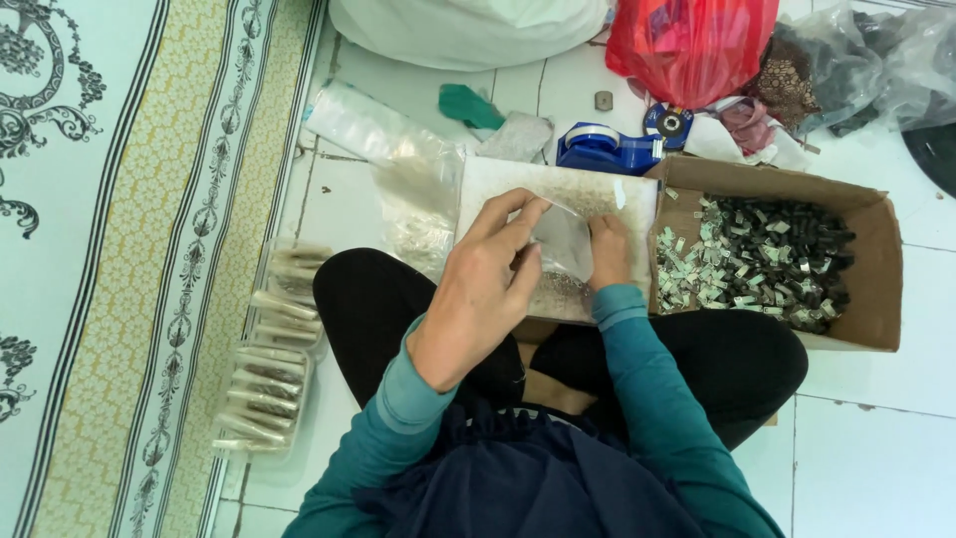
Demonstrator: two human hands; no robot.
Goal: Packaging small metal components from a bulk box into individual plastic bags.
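My left hand pinches the top edge of a small clear plastic bag that holds tiny metal parts at its bottom. My right hand grips the same bag from its right side. Both hands hover over a flat cardboard tray dusted with small bits, resting on my crossed legs in black trousers. To the right stands an open cardboard box filled with several small dark and silvery metal pieces.
Several filled small bags lie in a row on the white tile floor at my left, beside a patterned mat. A blue tape dispenser, red plastic bag, empty clear bags and white sack lie beyond.
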